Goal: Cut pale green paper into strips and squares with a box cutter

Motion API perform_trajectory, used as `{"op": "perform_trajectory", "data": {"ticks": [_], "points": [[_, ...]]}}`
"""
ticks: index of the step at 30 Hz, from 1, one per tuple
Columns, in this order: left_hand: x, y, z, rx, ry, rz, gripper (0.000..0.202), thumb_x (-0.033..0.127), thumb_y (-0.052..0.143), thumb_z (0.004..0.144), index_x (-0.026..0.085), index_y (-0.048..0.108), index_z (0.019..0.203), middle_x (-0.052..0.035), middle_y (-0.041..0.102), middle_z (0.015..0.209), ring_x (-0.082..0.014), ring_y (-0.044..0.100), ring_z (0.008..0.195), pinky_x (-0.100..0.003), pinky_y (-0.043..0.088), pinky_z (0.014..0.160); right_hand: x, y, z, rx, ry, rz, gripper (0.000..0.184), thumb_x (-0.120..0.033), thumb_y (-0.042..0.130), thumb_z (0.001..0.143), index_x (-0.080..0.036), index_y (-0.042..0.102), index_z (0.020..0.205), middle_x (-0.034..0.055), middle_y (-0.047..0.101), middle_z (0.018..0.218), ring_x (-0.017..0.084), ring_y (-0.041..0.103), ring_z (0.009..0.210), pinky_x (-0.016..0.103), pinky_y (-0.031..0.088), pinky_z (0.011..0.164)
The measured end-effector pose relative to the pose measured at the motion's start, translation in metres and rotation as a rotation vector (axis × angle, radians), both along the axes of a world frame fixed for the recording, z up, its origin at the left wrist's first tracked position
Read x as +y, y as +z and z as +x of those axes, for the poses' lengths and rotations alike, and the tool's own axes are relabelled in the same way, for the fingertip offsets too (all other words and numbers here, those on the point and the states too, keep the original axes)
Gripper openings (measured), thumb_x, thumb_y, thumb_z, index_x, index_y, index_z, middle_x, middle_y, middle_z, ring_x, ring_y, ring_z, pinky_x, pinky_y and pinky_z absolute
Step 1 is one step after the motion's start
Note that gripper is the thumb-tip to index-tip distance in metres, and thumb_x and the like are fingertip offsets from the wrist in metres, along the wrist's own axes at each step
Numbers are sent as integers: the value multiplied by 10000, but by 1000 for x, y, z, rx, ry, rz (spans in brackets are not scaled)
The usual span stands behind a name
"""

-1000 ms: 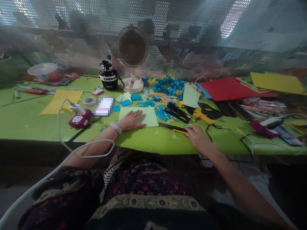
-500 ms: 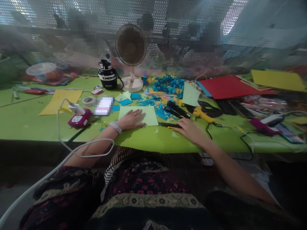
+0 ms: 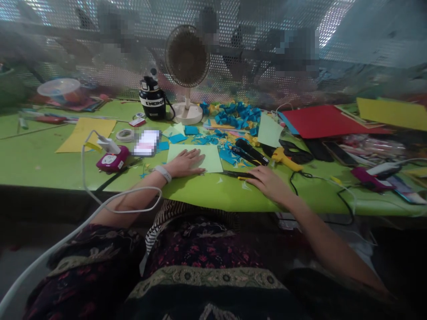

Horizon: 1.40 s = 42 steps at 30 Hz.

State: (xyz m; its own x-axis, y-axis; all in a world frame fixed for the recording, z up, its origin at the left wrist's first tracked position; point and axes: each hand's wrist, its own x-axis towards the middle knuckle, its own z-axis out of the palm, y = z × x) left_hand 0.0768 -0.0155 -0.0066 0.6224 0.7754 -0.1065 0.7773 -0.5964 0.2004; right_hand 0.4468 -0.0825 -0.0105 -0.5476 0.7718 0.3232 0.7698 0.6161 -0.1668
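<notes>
My left hand (image 3: 185,163) lies flat, fingers stretched out, on a pale green sheet of paper (image 3: 210,156) on the green table (image 3: 46,164). My right hand (image 3: 269,182) rests palm down on the table over the yellow handle of a black and yellow tool (image 3: 237,174), whose blade points left toward the paper. Its fingers are loosely curved over the handle; whether they grip it I cannot make out.
A small fan (image 3: 187,58), a black bottle (image 3: 152,103), blue paper scraps (image 3: 238,114), a yellow glue gun (image 3: 284,159), a pink charger with white cable (image 3: 108,161), tape roll (image 3: 125,134), yellow sheet (image 3: 85,132) and red sheet (image 3: 320,120) crowd the table.
My right hand slid left along the table onto the tool's yellow handle. My left hand stayed flat on the paper. The camera tilted slightly.
</notes>
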Motion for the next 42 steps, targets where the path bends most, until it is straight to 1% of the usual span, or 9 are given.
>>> {"op": "perform_trajectory", "data": {"ticks": [6, 13, 19, 25, 29, 32, 35, 38, 42], "points": [[0, 0, -1, 2, 1, 14, 842, 720, 303, 1022, 185, 254, 1670, -108, 131, 1744, -265, 114, 1626, -462, 55, 1308, -2, -4, -20, 21, -6, 63, 313, -384, 532, 1035, -193, 748, 1157, 147, 726, 1085, 319, 678, 1057, 502, 577, 937], [-1, 0, 0, -3, -1, 16, 840, 727, 287, 1022, 195, 256, 1670, -103, 141, 1743, -267, 111, 1626, -469, 58, 1307, -14, 0, -20, 35, -7, 45, 341, -404, 491, 1050, -223, 739, 1199, 133, 726, 1098, 307, 685, 1035, 505, 583, 927], [-3, 3, 1, 8, 9, 18, 864, 754, 251, 1011, 193, 263, 1668, -102, 158, 1744, -265, 128, 1624, -444, 61, 1308, -11, -6, -39, 31, -2, 96, 330, -391, 497, 1049, -211, 747, 1165, 136, 718, 1055, 313, 674, 1035, 511, 577, 948], [-5, 6, 3, 13, 12, 13, 841, 723, 286, 1019, 196, 241, 1673, -99, 142, 1747, -261, 109, 1627, -450, 55, 1309, -15, -8, -36, 28, 4, 81, 345, -404, 500, 1048, -214, 737, 1210, 135, 708, 1077, 305, 669, 1046, 492, 573, 953], [-5, 4, 14, -5, 64, -20, 856, 717, 313, 1013, 170, 248, 1669, -120, 128, 1747, -300, 94, 1626, -479, 59, 1311, -8, -8, -38, 14, -11, 89, 367, -415, 481, 1053, -206, 727, 1227, 148, 707, 1108, 314, 666, 1068, 500, 563, 970], [0, 2, 19, -53, 73, -34, 851, 730, 320, 1006, 194, 259, 1664, -122, 117, 1751, -317, 84, 1626, -504, 82, 1309, -1, -8, -38, 11, -15, 76, 365, -414, 476, 1052, -223, 733, 1227, 146, 712, 1101, 324, 666, 1064, 523, 563, 958], [9, 5, 9, -107, 39, -19, 777, 690, 321, 1029, 246, 261, 1663, -91, 56, 1758, -319, 34, 1628, -548, 79, 1303, 1, -9, -35, 22, -17, 58, 366, -423, 482, 1047, -235, 740, 1228, 142, 711, 1095, 331, 664, 1056, 536, 564, 940], [18, 12, -16, -85, 11, -20, 689, 616, 369, 1047, 272, 326, 1642, -57, 68, 1757, -317, 6, 1628, -570, 1, 1297, 0, -9, -31, 27, -17, 50, 360, -425, 493, 1044, -227, 744, 1209, 142, 703, 1071, 324, 665, 1029, 518, 563, 929], [22, 16, -45, -40, -58, -117, 721, 621, 431, 1016, 260, 344, 1635, -59, 195, 1736, -258, 153, 1619, -449, 110, 1311, 0, -10, -35, 32, -23, 65, 337, -415, 507, 1040, -233, 739, 1203, 137, 699, 1071, 320, 662, 1039, 505, 553, 947]]}}
